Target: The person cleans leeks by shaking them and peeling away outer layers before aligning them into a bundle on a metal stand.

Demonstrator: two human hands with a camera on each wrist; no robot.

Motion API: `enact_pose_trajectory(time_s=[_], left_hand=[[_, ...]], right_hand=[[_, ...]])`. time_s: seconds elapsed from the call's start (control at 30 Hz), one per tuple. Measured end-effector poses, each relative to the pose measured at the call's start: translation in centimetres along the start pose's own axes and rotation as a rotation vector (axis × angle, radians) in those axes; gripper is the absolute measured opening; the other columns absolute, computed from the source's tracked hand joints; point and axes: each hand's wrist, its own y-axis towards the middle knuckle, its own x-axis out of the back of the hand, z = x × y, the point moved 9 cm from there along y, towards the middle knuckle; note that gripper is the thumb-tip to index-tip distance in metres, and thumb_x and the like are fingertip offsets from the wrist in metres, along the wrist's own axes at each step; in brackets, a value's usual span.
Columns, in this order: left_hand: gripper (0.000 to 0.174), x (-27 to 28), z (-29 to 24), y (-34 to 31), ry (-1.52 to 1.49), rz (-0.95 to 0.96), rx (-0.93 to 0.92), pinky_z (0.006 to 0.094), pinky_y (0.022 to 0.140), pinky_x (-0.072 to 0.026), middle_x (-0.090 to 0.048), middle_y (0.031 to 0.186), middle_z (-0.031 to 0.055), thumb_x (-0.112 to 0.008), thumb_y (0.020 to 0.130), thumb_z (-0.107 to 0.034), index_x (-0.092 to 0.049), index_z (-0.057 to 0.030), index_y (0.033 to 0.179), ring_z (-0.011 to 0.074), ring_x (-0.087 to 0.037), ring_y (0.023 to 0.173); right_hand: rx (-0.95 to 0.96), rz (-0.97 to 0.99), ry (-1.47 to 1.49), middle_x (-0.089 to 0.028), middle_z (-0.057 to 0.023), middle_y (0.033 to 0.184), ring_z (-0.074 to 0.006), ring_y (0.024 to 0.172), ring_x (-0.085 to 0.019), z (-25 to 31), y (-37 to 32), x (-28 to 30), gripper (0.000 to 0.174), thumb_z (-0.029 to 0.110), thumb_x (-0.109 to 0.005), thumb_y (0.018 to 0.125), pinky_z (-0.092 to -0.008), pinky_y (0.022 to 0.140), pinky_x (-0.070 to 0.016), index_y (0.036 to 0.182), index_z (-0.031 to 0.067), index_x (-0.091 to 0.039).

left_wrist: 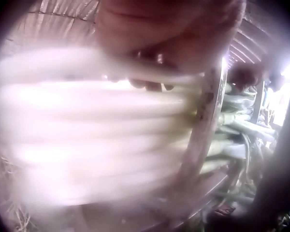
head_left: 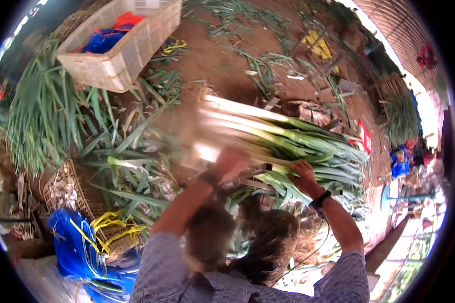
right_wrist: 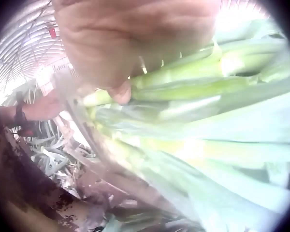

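Note:
A bundle of leeks (head_left: 278, 136) lies across a low rack (head_left: 258, 184), white ends toward the left, green leaves toward the right. My left hand (head_left: 232, 164), blurred, is at the white stalks. In the left wrist view its fingers come down over the far side of the top white stalk (left_wrist: 87, 106). Farther along, my right hand (head_left: 304, 177) grips the bundle at the start of the leaves. Its thumb shows on the near side of a green stalk (right_wrist: 188, 72) in the right wrist view, while its other fingers reach behind.
A pale plastic crate (head_left: 121, 55) holding blue and orange material stands at upper left. Below it are heaped green leaves (head_left: 45, 111), a wicker basket (head_left: 68, 189) and a blue bag (head_left: 71, 242) with yellow straps (head_left: 119, 227). Loose trimmings (head_left: 268, 70) litter the dirt floor.

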Motion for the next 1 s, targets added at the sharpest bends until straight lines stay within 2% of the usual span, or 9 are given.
enact_pose_trajectory(time_s=[0.07, 0.2, 0.43, 0.6, 0.63, 0.7, 0.8, 0.9, 1.0], left_hand=[[0.016, 2.6, 1.3, -2.6, 0.02, -0.234, -0.099, 0.0406, 0.093, -0.0417, -0.068, 0.099, 0.0023, -0.063, 0.089, -0.032, -0.073, -0.0242, 0.099, 0.0227, -0.06, 0.096], [0.018, 5.4, 2.1, -4.7, 0.036, -0.287, -0.081, 0.0388, 0.092, -0.0404, -0.064, 0.098, 0.0081, -0.063, 0.09, -0.02, -0.069, -0.0102, 0.104, 0.0266, -0.056, 0.098], [0.027, 5.5, 1.7, -4.2, -0.018, -0.198, -0.002, 0.0406, 0.092, -0.0397, -0.064, 0.099, 0.0099, -0.063, 0.09, -0.018, -0.066, -0.0061, 0.114, 0.0284, -0.056, 0.097], [0.029, 4.7, 1.9, -4.7, -0.016, -0.159, -0.077, 0.045, 0.089, -0.0421, -0.063, 0.101, 0.0134, -0.061, 0.088, -0.011, -0.065, -0.005, 0.116, 0.0329, -0.056, 0.096], [0.027, 2.2, 4.0, -5.1, -0.084, -0.109, -0.024, 0.0503, 0.091, -0.0424, -0.063, 0.105, 0.0176, -0.06, 0.084, -0.006, -0.064, -0.0061, 0.111, 0.0366, -0.056, 0.099], [0.022, 2.3, 4.2, -4.2, -0.125, -0.032, 0.023, 0.05, 0.093, -0.0424, -0.064, 0.104, 0.0171, -0.061, 0.086, -0.008, -0.066, -0.004, 0.107, 0.0385, -0.057, 0.099], [0.026, 4.0, 2.6, -3.3, 0.004, -0.033, -0.049, 0.049, 0.099, -0.0404, -0.066, 0.106, 0.0184, -0.062, 0.091, -0.017, -0.065, -0.002, 0.113, 0.0375, -0.059, 0.103], [0.045, 3.6, 3.1, -3.6, 0.044, 0.075, 0.066, 0.0498, 0.108, -0.0347, -0.059, 0.129, 0.0232, -0.061, 0.095, -0.022, -0.054, 0.0009, 0.133, 0.0401, -0.053, 0.121], [0.053, 5.7, 1.8, -3.6, 0.14, 0.042, 0.1, 0.0493, 0.112, -0.0315, -0.05, 0.141, 0.0247, -0.06, 0.097, -0.024, -0.046, 0.0012, 0.141, 0.0416, -0.044, 0.132]], right_hand=[[0.028, -0.039, 0.012, -0.061, -0.0119, 0.103, -0.0348, 0.105, -0.053, 1.9, 0.6, 0.1, 0.024, 0.016, -0.068, 0.083, -0.047, 0.09, -0.0425, 0.105, 0.0075, -0.063], [-0.095, 0.001, -0.174, -0.056, -0.0156, 0.116, -0.0381, 0.109, -0.051, 1.3, 0.1, -3.4, 0.037, 0.015, -0.071, 0.081, -0.0487, 0.095, -0.041, 0.115, 0.0052, -0.058], [-0.144, -0.014, -0.229, -0.045, -0.0172, 0.141, -0.0371, 0.135, -0.038, 1.5, -1.5, -6.0, 0.061, 0.015, -0.066, 0.085, -0.0527, 0.115, -0.0261, 0.14, 0.0026, -0.042], [0.026, -0.242, -0.365, -0.058, -0.0162, 0.114, -0.032, 0.107, -0.056, 3.2, -0.8, -4.4, 0.047, 0.019, -0.063, 0.083, -0.0544, 0.108, -0.0343, 0.126, 0.0028, -0.054], [-0.107, 0.034, -0.414, -0.058, -0.0143, 0.108, -0.0309, 0.101, -0.056, 1.7, -0.2, -6.2, 0.04, 0.017, -0.063, 0.079, -0.0527, 0.105, -0.0357, 0.117, 0.0052, -0.059], [0.012, -0.254, -0.43, -0.056, -0.0152, 0.106, -0.0331, 0.103, -0.054, 2.7, -1.9, -4.4, 0.04, 0.016, -0.064, 0.075, -0.0525, 0.105, -0.036, 0.113, 0.0054, -0.058], [-0.169, -0.474, 0.167, -0.061, -0.0176, 0.114, -0.0343, 0.111, -0.057, 3.9, -5.4, 1.8, 0.036, 0.02, -0.068, 0.082, -0.0475, 0.099, -0.0437, 0.112, 0.0035, -0.06], [-0.246, -0.309, 0.622, -0.067, -0.0161, 0.104, -0.0327, 0.099, -0.065, 5.1, -12.3, 7.7, 0.024, 0.018, -0.064, 0.09, -0.0431, 0.086, -0.0527, 0.106, 0.0016, -0.062], [-0.592, -0.54, 1.07, -0.067, -0.0077, 0.089, -0.0155, 0.084, -0.064, 1.2, -24.9, 8.3, 0.011, 0.008, -0.064, 0.093, -0.0324, 0.075, -0.055, 0.101, 0.0, -0.063]])
